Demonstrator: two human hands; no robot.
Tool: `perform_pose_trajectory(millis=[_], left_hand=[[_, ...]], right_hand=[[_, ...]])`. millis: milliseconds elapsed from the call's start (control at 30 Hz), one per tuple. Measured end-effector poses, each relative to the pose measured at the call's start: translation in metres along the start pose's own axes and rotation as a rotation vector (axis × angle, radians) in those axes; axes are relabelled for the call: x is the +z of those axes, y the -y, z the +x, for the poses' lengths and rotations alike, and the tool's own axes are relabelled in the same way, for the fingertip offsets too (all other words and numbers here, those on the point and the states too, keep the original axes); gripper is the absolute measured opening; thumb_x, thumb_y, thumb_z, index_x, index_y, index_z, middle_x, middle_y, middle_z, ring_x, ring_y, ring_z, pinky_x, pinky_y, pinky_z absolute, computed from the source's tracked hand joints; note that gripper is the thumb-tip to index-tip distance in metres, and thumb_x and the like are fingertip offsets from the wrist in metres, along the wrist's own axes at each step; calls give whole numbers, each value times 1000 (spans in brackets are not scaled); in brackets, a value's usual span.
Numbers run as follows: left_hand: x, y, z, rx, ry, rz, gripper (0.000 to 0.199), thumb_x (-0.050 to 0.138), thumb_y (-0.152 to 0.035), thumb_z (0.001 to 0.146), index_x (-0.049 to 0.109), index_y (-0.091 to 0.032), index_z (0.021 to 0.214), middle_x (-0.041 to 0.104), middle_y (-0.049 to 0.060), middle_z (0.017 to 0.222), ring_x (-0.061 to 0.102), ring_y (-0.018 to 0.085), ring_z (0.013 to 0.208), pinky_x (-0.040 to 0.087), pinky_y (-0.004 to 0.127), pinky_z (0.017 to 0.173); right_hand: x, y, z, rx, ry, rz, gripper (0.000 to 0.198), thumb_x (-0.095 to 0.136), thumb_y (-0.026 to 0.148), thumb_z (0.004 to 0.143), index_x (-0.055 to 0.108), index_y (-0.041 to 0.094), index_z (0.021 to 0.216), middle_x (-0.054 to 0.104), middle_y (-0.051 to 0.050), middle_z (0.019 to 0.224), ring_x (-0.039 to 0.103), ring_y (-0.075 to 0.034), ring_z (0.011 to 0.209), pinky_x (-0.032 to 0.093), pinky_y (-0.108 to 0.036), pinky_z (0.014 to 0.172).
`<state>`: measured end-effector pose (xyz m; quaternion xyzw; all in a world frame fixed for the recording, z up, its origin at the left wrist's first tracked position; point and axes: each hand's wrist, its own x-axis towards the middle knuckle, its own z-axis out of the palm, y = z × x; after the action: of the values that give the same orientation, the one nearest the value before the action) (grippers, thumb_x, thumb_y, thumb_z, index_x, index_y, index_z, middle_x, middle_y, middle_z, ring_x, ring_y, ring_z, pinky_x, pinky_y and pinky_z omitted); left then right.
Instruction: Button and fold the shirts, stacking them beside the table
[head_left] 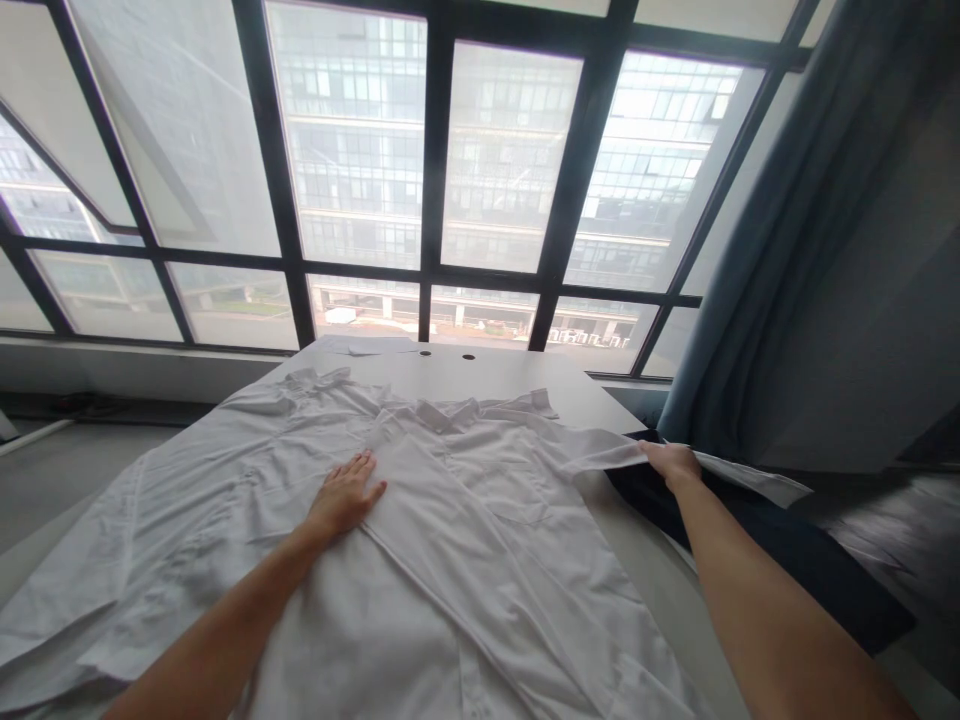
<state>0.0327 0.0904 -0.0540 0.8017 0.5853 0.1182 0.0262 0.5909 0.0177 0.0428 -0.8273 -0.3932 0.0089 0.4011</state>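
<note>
A white shirt (465, 510) lies spread over the table, its collar toward the window. My left hand (346, 495) rests flat on the shirt's left part, fingers stretched out. Off the table's right edge, my right hand (671, 463) is closed around a sleeve of the shirt and holds it out to the right. Part of that sleeve hangs past my hand. Under and beside it, a second white garment (217, 490), wrinkled, covers the left side of the table.
The white table (510, 372) has two dark round holes near its far end, by the large window (360, 150). A dark cloth or panel (795, 550) lies below my right arm. A blue-grey curtain (765, 260) hangs at the right.
</note>
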Motion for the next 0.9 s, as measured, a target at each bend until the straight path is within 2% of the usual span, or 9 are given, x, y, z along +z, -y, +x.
perform_pose_trajectory(millis=[100,167,233,333,467,567,700,767,900], left_hand=[[2,0,0,-5,-22,-14,55,42,-45,95,50,-18,142,37,12,157,31,26,146,24,47,118],[2,0,0,-9,-22,-21,54,43,-44,95,51,-18,141,37,12,156,31,26,146,25,46,118],[0,0,0,-11,-26,-43,53,42,-44,95,52,-18,140,39,11,156,32,26,145,25,47,118],[-8,0,0,8,-72,-187,51,35,-42,97,57,-17,135,46,11,151,37,25,143,26,45,119],[-21,-3,-9,-24,-113,-591,62,16,-47,101,57,-15,134,56,11,143,49,23,134,39,36,111],[-23,-17,-21,-42,23,-804,72,5,-55,100,50,-17,141,55,13,143,64,24,116,52,35,92],[-17,-54,-29,-31,241,-931,74,27,-66,95,32,-17,151,48,19,147,70,24,98,55,33,74],[-14,-75,-25,-3,215,-841,75,43,-58,93,26,-17,154,47,21,148,70,25,97,55,36,76],[-18,-98,-5,311,-59,-314,72,60,-19,81,39,-22,149,29,13,160,44,33,136,40,47,107]], right_hand=[[-4,18,-3,74,-233,65,58,48,45,88,61,2,125,61,-30,123,58,-43,112,48,-55,91],[-6,38,-16,-124,-354,141,64,47,44,89,54,1,135,55,-27,133,58,-38,115,50,-47,92],[-6,61,-41,-405,-355,174,68,48,45,89,48,0,140,50,-24,140,57,-32,118,51,-41,95],[-2,90,-104,-812,-114,58,61,48,45,90,50,10,140,55,-17,139,47,-29,132,38,-45,110],[13,100,-203,-1268,504,-71,47,54,35,88,61,15,130,64,-14,128,56,-28,122,41,-44,107],[25,88,-244,-1272,699,-97,40,55,27,85,65,14,122,65,-13,127,60,-26,115,44,-42,103],[32,76,-249,-1180,679,-109,44,57,28,84,65,13,124,55,-15,141,60,-28,115,45,-44,102],[31,76,-246,-1182,673,-110,44,58,28,84,65,13,124,54,-15,142,60,-28,115,45,-43,102],[31,77,-246,-1208,665,-91,45,59,25,83,64,14,126,58,-12,139,59,-27,117,44,-41,103]])
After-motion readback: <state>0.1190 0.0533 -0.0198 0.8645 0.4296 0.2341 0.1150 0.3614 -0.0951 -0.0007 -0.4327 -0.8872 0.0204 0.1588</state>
